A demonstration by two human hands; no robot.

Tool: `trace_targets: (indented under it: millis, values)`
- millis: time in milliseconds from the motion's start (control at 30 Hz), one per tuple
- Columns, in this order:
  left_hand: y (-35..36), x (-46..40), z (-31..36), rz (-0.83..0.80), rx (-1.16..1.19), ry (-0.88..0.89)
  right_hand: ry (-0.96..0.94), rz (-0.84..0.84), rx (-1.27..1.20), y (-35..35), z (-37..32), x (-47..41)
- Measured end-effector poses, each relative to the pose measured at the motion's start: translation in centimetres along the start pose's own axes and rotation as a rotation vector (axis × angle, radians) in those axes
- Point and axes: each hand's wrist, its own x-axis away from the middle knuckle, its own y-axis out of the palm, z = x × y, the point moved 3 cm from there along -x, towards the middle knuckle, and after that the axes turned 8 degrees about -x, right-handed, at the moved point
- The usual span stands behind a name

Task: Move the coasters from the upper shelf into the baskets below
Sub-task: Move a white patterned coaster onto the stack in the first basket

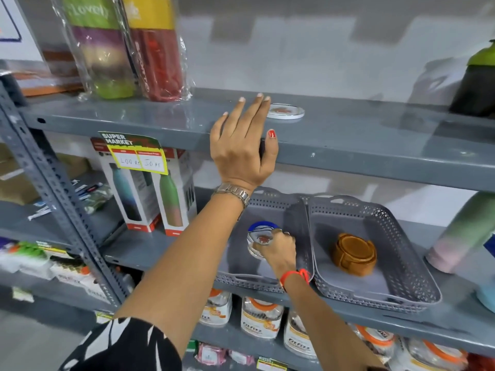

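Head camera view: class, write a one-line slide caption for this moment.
Left hand reaches for a white coaster on the upper shelf while right hand sets coasters into the left basket.

I see two wrapped bottles (126, 46) standing top left, boxed bottles (150, 191) behind a supermarket price tag (135, 153), and labelled jars (261, 315) on the lowest shelf

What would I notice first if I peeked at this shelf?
Probably the left hand with a red thumbnail, reaching onto the upper shelf toward a white coaster. Below, the right hand puts a coaster in the left grey basket; the basket beside it holds a brown coaster set.
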Motion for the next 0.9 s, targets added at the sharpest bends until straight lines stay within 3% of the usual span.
trace_targets:
  millis: [433, 500, 733, 900]
  values:
    - [0.2, -0.1, 0.1, 0.041, -0.023, -0.005, 0.003, 0.051, 0.119, 1.2, 0.3, -1.9]
    - [0.1, -0.1, 0.1, 0.03, -0.022, -0.002, -0.054, 0.154, 0.112, 0.1, -0.1, -1.3]
    - [0.0, -0.1, 0.4, -0.008, -0.009, -0.007, -0.365, 0.74, -0.412, -8.4, -3.1, 5.1]
    - [-0.2, -0.2, 0.5, -0.035, 0.005, -0.02, -0.602, 1.034, -0.485, -15.4, -5.5, 9.5]
